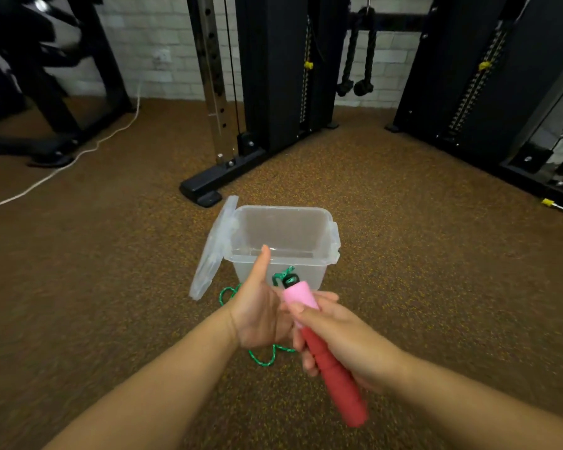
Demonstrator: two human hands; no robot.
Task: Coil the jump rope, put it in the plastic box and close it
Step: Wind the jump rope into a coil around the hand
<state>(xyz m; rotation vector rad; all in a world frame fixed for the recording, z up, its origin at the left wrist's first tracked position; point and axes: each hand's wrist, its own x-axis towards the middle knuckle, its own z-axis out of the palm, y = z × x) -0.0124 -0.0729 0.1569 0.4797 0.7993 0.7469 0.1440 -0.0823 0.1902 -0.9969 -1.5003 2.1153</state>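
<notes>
A clear plastic box (325,235) stands open on the floor, and nothing shows inside it. Its lid (213,251) leans against the box's left side. My right hand (342,339) grips a jump rope handle (330,368) that is red with a pink upper section and a black tip. The green rope (267,360) runs from that tip down behind my hands and lies loose on the floor in front of the box. My left hand (260,313) is held beside the handle with the palm facing it and the thumb pointing up; its fingers are hidden behind the handle.
Brown speckled gym flooring (420,287) surrounds the box. A black cable machine (273,92) with a foot (205,190) stands just behind the box. Another machine (501,92) is at the right. A white cord (62,164) lies across the floor at the left.
</notes>
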